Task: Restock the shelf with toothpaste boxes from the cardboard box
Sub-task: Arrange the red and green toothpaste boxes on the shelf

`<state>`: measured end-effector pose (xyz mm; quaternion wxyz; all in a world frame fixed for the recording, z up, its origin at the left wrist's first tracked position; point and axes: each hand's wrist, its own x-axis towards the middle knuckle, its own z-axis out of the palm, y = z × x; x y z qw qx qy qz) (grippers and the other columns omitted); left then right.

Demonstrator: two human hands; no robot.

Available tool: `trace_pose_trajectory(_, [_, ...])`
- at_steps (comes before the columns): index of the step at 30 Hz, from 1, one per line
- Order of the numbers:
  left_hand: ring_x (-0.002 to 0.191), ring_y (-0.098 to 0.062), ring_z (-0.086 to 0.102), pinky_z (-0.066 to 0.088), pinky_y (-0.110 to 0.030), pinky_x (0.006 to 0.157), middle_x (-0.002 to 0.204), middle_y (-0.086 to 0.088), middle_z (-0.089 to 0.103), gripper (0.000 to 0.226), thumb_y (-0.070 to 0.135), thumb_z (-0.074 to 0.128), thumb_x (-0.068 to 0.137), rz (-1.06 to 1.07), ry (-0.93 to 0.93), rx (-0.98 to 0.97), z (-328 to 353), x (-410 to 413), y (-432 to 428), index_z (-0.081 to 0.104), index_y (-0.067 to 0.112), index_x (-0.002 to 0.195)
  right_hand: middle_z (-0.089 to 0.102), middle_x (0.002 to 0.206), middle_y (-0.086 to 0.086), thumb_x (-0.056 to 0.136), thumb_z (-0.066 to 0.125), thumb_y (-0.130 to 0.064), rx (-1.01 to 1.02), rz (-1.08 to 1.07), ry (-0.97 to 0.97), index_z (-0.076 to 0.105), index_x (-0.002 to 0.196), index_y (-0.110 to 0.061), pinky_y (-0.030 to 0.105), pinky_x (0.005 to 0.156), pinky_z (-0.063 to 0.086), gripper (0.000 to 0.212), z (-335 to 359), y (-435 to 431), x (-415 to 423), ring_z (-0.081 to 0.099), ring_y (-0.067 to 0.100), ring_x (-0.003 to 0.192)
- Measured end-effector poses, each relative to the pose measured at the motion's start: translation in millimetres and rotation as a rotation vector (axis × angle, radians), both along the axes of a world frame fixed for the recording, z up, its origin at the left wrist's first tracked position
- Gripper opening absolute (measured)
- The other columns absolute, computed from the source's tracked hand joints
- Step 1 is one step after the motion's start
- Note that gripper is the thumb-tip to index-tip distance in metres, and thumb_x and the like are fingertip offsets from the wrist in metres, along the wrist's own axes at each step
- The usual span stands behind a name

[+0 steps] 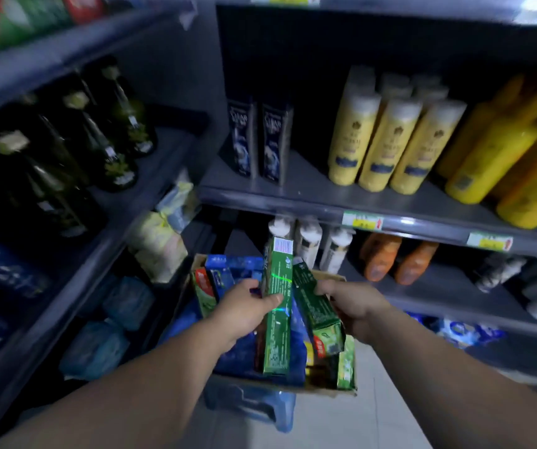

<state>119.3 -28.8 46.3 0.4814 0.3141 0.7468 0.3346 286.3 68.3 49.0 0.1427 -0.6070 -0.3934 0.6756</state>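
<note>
The left hand (244,306) is gripping 1 long green toothpaste box (278,306) and the right hand (351,306) is gripping another green toothpaste box (317,307) over the brown cardboard box (348,392), so I think they are going next onto the hard grey shelf (309,192).

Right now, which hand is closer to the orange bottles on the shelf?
The right hand is nearer. It holds a green box just below and left of the orange bottles. The left hand grips another green box farther left, over the cardboard box.
</note>
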Motion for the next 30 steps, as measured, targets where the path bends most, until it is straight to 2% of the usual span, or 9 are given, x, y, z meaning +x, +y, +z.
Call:
trace_pose_trajectory(4, [0.075, -0.002, 0.058, 0.045, -0.018, 0.063, 0.088, 0.008, 0.062, 0.018, 0.023, 0.067, 0.089, 0.074, 0.001, 0.151, 68.1, -23.2, -8.1, 0.053, 0.029, 0.081, 0.070, 0.109, 0.023, 0.068, 0.075, -0.023, 0.035, 0.131, 0.120, 0.067, 0.113, 0.000, 0.046, 0.093, 0.051, 0.051, 63.7, 0.7, -30.1, 0.064, 0.035, 0.095])
trace_pose_trajectory(6, [0.072, -0.004, 0.060, 0.049, -0.014, 0.058, 0.086, 0.003, 0.065, 0.013, 0.022, 0.069, 0.088, 0.137, 0.035, 0.232, 105.5, -37.8, -17.2, 0.057, 0.026, 0.084, 0.067, 0.118, 0.021, 0.087, 0.060, -0.014, 0.064, 0.233, 0.265, 0.067, 0.117, -0.007, 0.047, 0.098, 0.048, 0.032, 94.1, -4.2, -47.7, 0.061, 0.032, 0.101])
trace_pose_trajectory(10, [0.077, -0.014, 0.070, 0.056, -0.027, 0.067, 0.090, -0.003, 0.069, 0.040, 0.032, 0.080, 0.076, 0.288, 0.111, 0.370, 169.6, -65.2, -43.6, 0.063, 0.015, 0.107, 0.074, 0.095, 0.005, 0.093, 0.044, 0.001, 0.115, 0.398, 0.538, 0.066, 0.116, -0.017, 0.034, 0.067, 0.058, 0.036, 148.7, -17.9, -88.9, 0.065, 0.019, 0.077])
trace_pose_trajectory(12, [0.064, -0.009, 0.068, 0.051, -0.021, 0.056, 0.080, -0.001, 0.069, 0.032, 0.023, 0.078, 0.079, 0.348, 0.176, 0.424, 197.2, -78.7, -61.3, 0.064, 0.012, 0.106, 0.073, 0.098, 0.005, 0.093, 0.044, 0.004, 0.136, 0.468, 0.616, 0.062, 0.122, -0.019, 0.037, 0.068, 0.059, 0.041, 173.4, -27.1, -110.6, 0.066, 0.021, 0.080])
trace_pose_trajectory(15, [0.078, -0.012, 0.070, 0.056, -0.029, 0.071, 0.092, 0.000, 0.071, 0.040, 0.029, 0.080, 0.076, 0.412, 0.305, 0.469, 237.4, -96.2, -92.0, 0.063, 0.017, 0.110, 0.070, 0.113, 0.008, 0.090, 0.050, 0.005, 0.161, 0.614, 0.719, 0.054, 0.133, -0.023, 0.044, 0.077, 0.058, 0.051, 201.9, -41.7, -144.6, 0.067, 0.024, 0.091])
trace_pose_trajectory(19, [0.090, -0.016, 0.070, 0.057, -0.043, 0.083, 0.102, 0.004, 0.072, 0.051, 0.039, 0.083, 0.066, 0.481, 0.470, 0.470, 280.2, -114.7, -140.5, 0.058, 0.027, 0.109, 0.070, 0.117, 0.013, 0.076, 0.065, -0.003, 0.169, 0.753, 0.803, 0.049, 0.137, -0.026, 0.050, 0.082, 0.057, 0.068, 240.1, -72.3, -182.1, 0.068, 0.029, 0.096])
trace_pose_trajectory(24, [0.082, -0.008, 0.069, 0.055, -0.035, 0.081, 0.090, 0.014, 0.072, 0.046, 0.035, 0.084, 0.067, 0.562, 0.812, 0.463, 328.2, -134.7, -194.9, 0.057, 0.037, 0.105, 0.074, 0.104, 0.011, 0.083, 0.065, 0.004, 0.341, 0.796, 0.803, 0.046, 0.139, -0.031, 0.055, 0.090, 0.052, 0.068, 276.8, -106.7, -223.6, 0.067, 0.030, 0.090])
trace_pose_trajectory(28, [0.093, -0.013, 0.061, 0.049, -0.031, 0.080, 0.100, 0.016, 0.065, 0.054, 0.044, 0.076, 0.069, 0.640, 1.199, 0.256, 366.4, -157.9, -244.7, 0.053, 0.044, 0.117, 0.073, 0.085, 0.012, 0.086, 0.061, 0.010, 0.423, 0.792, 0.812, 0.046, 0.132, -0.034, 0.036, 0.063, 0.058, 0.066, 308.0, -139.8, -252.4, 0.067, 0.022, 0.066])
trace_pose_trajectory(30, [0.098, -0.018, 0.061, 0.050, -0.033, 0.080, 0.106, 0.014, 0.065, 0.054, 0.045, 0.073, 0.070, 0.689, 1.258, 0.140, 371.5, -173.4, -269.7, 0.051, 0.046, 0.119, 0.074, 0.091, 0.014, 0.085, 0.063, 0.009, 0.432, 0.794, 0.789, 0.047, 0.134, -0.033, 0.038, 0.064, 0.059, 0.067, 315.8, -152.9, -268.5, 0.069, 0.025, 0.069])
